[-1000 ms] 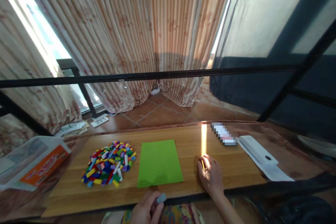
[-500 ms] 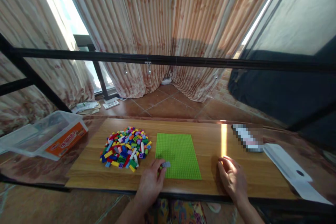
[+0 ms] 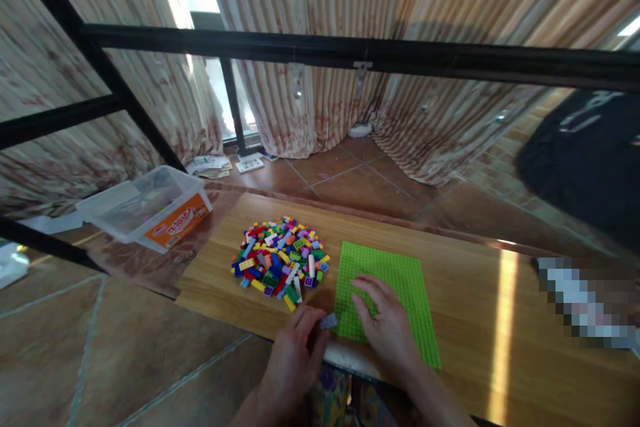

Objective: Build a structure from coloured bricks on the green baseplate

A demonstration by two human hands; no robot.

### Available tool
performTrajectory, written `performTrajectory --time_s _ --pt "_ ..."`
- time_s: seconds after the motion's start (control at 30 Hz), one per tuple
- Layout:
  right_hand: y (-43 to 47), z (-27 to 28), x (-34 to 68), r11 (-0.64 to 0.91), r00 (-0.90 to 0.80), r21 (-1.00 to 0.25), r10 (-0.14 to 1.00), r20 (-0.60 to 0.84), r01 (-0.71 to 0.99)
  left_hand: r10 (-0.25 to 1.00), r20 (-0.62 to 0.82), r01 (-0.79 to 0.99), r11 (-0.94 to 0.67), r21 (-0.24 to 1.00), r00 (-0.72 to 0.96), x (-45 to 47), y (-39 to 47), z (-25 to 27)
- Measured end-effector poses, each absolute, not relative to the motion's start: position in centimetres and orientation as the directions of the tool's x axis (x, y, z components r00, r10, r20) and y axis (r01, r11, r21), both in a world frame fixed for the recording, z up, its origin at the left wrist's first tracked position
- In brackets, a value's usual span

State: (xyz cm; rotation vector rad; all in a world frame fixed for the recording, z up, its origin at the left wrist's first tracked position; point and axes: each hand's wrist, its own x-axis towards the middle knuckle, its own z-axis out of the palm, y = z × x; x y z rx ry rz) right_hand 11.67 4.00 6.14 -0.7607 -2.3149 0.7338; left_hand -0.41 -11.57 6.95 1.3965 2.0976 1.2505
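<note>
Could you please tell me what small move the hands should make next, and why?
I would probably bring the grey brick, pinched in the left hand, slightly right over the green baseplate: the brick is close by the plate's near left corner, and the right hand, over the plate, could perhaps steady it.

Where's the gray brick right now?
In the head view, the gray brick is low, near the centre, held by the left hand beside the near left corner of the green baseplate.
</note>
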Motion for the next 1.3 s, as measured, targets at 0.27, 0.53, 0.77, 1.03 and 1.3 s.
performTrajectory --time_s 0.27,0.53,0.77,1.03,1.3 --pt "2.9 5.7 6.7 0.720 -0.742 -0.637 0.580 0.336 0.275 0.867 0.287 0.654 0.058 0.755 -0.408 -0.6 -13.2 5.5" --pt "2.7 5.5 5.3 0.727 -0.777 -0.615 0.563 0.282 0.304 0.834 0.459 0.814 -0.022 0.580 -0.304 -0.3 -13.0 3.8" --pt "2.2 5.8 5.5 0.572 -0.687 -0.752 0.690 0.227 0.327 0.830 0.469 0.817 -0.027 0.575 -0.303 -0.2 -13.1 4.0" --pt "2.6 7.0 4.2 0.673 -0.727 -0.672 0.622 0.289 0.309 0.832 0.468 0.823 -0.025 0.568 -0.297 -0.2 -13.3 3.5" --pt "1.7 9.0 -0.5 0.850 -0.856 -0.514 0.346 0.384 0.113 0.831 0.471 0.834 -0.015 0.552 -0.297 0.0 -13.2 2.9"
